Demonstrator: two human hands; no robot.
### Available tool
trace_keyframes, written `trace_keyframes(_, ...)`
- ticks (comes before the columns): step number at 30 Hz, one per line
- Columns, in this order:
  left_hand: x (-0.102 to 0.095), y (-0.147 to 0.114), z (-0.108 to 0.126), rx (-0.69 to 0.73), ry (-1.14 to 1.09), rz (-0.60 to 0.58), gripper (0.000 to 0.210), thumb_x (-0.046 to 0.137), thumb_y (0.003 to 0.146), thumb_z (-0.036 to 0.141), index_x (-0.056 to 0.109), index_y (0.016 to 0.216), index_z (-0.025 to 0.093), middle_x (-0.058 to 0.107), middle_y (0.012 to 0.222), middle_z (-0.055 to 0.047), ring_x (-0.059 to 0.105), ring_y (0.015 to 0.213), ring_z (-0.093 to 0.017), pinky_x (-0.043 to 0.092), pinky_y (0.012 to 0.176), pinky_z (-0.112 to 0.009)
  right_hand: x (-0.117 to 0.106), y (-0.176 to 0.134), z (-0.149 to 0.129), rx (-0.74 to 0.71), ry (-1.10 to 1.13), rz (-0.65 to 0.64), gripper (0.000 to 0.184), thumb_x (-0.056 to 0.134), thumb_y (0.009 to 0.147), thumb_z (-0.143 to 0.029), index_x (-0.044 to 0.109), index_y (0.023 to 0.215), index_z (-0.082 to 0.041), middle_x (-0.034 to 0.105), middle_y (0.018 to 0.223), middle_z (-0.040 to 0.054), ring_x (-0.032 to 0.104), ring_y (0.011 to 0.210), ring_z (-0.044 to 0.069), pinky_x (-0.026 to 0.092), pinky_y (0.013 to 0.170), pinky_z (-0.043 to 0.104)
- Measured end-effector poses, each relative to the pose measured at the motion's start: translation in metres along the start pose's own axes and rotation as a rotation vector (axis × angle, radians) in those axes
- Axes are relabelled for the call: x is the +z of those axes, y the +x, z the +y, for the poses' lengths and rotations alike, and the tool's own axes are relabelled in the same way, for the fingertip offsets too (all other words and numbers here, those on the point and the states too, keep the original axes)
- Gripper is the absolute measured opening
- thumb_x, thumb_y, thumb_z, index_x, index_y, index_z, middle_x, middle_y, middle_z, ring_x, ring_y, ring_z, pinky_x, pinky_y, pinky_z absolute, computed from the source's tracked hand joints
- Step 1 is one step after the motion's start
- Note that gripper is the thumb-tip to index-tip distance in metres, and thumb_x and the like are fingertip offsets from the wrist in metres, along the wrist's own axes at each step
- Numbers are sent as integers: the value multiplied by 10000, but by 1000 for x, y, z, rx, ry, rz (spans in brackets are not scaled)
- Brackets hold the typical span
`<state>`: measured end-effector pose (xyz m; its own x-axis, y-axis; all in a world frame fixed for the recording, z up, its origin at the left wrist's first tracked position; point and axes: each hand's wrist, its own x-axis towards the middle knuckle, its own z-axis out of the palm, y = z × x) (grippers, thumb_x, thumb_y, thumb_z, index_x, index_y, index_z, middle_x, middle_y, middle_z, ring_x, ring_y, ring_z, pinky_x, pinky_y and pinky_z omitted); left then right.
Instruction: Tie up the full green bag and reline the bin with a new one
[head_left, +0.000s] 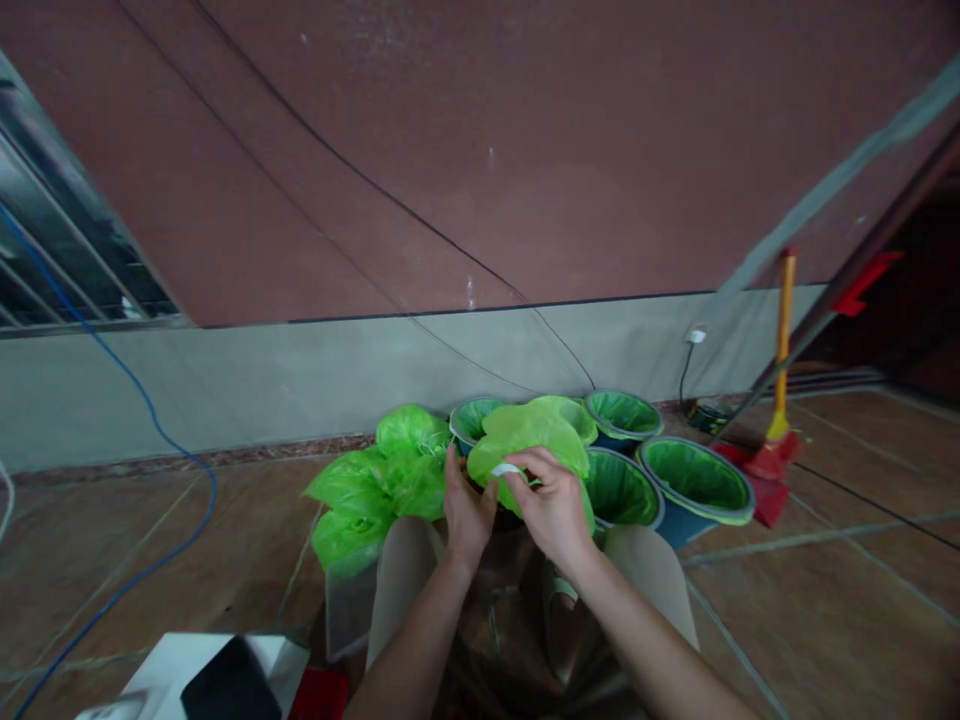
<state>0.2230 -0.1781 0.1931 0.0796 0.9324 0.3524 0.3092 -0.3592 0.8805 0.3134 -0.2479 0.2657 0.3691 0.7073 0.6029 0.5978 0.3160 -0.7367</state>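
A light green plastic bag (536, 430) is spread in front of me, between my hands and the lined bins. My right hand (556, 508) is closed in a pinch at its near edge, where a small white piece (506, 469) shows at the fingertips. My left hand (469, 515) is beside it, thumb and forefinger apart, the thumb tip close to the white piece; its other fingers are hidden. Left of my hands, bunched bright green bags (375, 490) with thin white strings fill a clear plastic box (351, 610).
Several bins with green liners stand right of my hands, including a front bin (697, 480). Beyond is a red dustpan (765, 470) with a yellow handle. A blue cable (142, 375) crosses the tiles. A white box (172, 665) lies lower left; a wall (360, 370) stands behind.
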Motion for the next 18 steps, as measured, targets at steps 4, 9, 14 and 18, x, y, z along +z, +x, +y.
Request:
trace_keyframes(4,10,24,-12,-12,11,-93,767,617,752,170,308,1453,144,703,1012,-95,672,858,-209,524,784,-335,-12,3,-1,-20,-8,13,140,575,836,-226,712,862,-210,660,852,24,629,768,143,490,679,251)
trace_keyframes(9,-9,38,-20,15,31,-37,501,584,764,149,554,1263,178,712,977,-71,659,770,-167,513,763,-306,-47,16,22,-93,-338,106,179,556,834,-234,727,886,-215,647,876,35,610,723,143,473,649,261)
trace_keyframes(14,-37,45,-20,65,21,-22,502,626,671,74,642,1147,232,706,982,-48,648,867,-200,485,887,-341,-70,23,48,-92,-547,148,183,537,840,-235,713,887,-214,656,864,39,617,754,165,475,683,279)
trace_keyframes(18,-47,41,-13,139,-32,-84,573,626,634,24,644,1150,272,661,1127,-51,611,1027,-230,436,995,-364,-70,20,54,-74,-583,203,169,533,850,-256,695,871,-214,652,842,35,618,758,168,468,689,274)
